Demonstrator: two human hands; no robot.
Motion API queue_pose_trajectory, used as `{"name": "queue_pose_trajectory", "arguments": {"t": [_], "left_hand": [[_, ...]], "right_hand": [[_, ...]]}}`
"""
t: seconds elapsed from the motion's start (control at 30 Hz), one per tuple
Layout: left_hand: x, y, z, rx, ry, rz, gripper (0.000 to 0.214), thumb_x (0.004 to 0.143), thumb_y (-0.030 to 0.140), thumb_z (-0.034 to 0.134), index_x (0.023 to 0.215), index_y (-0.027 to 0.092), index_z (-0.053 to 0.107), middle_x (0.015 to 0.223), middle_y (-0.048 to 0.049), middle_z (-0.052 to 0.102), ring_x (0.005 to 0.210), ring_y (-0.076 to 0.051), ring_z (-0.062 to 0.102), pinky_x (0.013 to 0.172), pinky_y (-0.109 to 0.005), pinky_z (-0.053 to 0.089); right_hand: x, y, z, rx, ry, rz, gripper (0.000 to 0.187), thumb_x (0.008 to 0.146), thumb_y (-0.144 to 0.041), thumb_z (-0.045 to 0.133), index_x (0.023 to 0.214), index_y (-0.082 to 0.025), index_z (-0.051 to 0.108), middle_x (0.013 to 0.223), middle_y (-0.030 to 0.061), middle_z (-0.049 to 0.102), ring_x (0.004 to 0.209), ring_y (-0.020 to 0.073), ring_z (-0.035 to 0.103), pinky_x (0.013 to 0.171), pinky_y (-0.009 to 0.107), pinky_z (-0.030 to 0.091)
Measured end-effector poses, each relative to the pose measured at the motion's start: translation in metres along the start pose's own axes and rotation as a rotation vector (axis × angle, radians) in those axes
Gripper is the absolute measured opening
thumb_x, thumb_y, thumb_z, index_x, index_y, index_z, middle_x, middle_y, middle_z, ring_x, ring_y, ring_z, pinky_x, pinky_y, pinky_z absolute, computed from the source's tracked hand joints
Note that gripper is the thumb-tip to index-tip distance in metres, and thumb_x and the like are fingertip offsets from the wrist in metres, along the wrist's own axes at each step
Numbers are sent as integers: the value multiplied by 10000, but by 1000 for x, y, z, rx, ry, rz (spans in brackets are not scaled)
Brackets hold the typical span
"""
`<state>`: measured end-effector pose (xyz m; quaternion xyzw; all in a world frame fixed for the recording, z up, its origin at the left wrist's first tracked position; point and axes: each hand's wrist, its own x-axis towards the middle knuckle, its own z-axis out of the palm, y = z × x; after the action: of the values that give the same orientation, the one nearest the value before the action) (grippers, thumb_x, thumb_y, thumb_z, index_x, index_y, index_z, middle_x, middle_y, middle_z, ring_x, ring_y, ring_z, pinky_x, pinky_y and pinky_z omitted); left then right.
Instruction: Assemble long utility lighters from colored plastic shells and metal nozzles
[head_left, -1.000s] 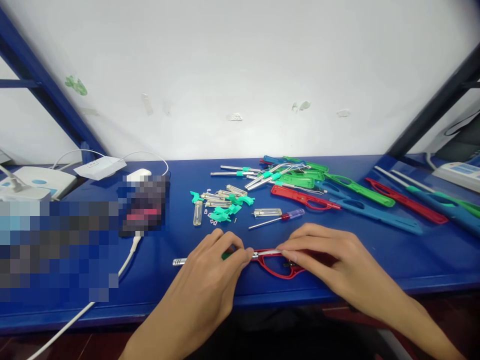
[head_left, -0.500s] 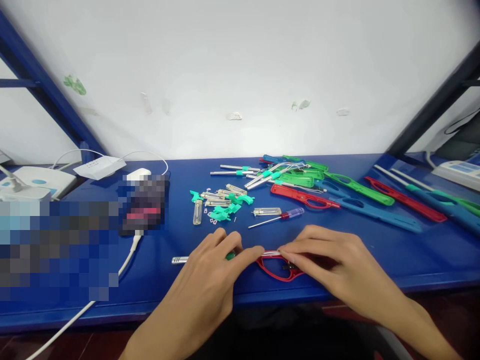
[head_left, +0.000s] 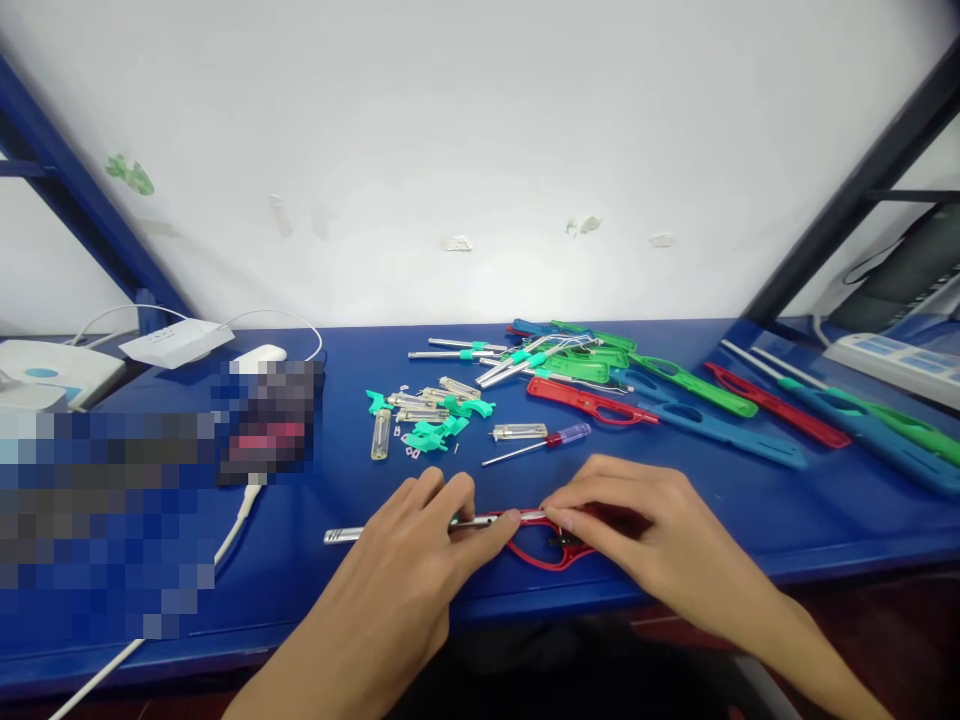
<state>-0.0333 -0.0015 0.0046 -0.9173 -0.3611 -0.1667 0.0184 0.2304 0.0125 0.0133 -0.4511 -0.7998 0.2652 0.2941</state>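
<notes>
My left hand (head_left: pixel 405 575) is closed around the metal tube (head_left: pixel 343 536) of a red stick lighter, its thumb pressed near the front of the handle. The opened red lighter casing (head_left: pixel 534 563) lies at the table's front edge, its loop handle facing me. My right hand (head_left: pixel 652 520) pinches the casing's upper edge, where thin white wire (head_left: pixel 534 517) runs along it. A black part shows inside the loop beside the right fingers. My palms hide the casing's rear end and the tube's middle.
Behind my hands lie a screwdriver (head_left: pixel 568 435), clear fuel tanks (head_left: pixel 381 435), teal triggers (head_left: pixel 427 436) and metal tubes with wires (head_left: pixel 517 367). Red, green and blue casings (head_left: pixel 735 432) spread to the right. A phone (head_left: pixel 274 410) with a white cable (head_left: pixel 232 535) is at left.
A silver stretch of tube now shows between my left fingers and thumb, where a bit of green showed before. Both hands keep their grip; the whole view has shifted slightly.
</notes>
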Motion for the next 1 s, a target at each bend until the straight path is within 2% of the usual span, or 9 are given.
{"name": "queue_pose_trajectory", "arguments": {"t": [0.47, 0.67, 0.8, 0.9, 1.0], "left_hand": [[-1, 2, -4, -35, 12, -8, 691, 878, -141, 391, 1395, 236, 652, 1011, -74, 621, 875, -250, 527, 740, -422, 565], [-1, 2, -4, -24, -9, -24, 675, 886, -127, 390, 1402, 223, 650, 1028, -77, 619, 904, -268, 540, 775, -488, 596], [-1, 2, -3, -40, -14, -41, 691, 879, -135, 379, 1406, 224, 647, 1050, -82, 609, 923, -272, 542, 805, -523, 600], [-2, 2, -3, -65, -25, -68, 694, 882, -136, 386, 1419, 224, 638, 1064, -87, 600, 947, -275, 541, 833, -531, 597], [-2, 2, -3, -92, -32, -80, 706, 882, -138, 386, 1435, 227, 627, 1068, -87, 596, 959, -274, 537, 856, -539, 593]], "right_hand": [[0, 0, 0, -12, -7, -34, 174, 1061, -376, 604, 1058, -341, 775, 1022, -35, 758, 913, 148, 704, 824, 267, 526], [6, 4, -4, -162, 135, -114, 229, 1087, -339, 538, 1047, -291, 759, 1076, -13, 789, 1020, 173, 725, 927, 299, 527], [26, 5, -16, -312, 144, -195, 205, 1069, -318, 567, 1094, -255, 760, 1122, 27, 797, 1090, 221, 723, 985, 367, 537], [56, -2, -22, -464, 37, -306, 223, 1063, -289, 568, 1144, -229, 767, 1164, 66, 793, 1106, 252, 717, 984, 413, 545], [90, -11, -20, -570, -61, -338, 276, 1062, -347, 572, 1214, -199, 749, 1181, 107, 782, 1085, 288, 717, 940, 446, 550]]}}
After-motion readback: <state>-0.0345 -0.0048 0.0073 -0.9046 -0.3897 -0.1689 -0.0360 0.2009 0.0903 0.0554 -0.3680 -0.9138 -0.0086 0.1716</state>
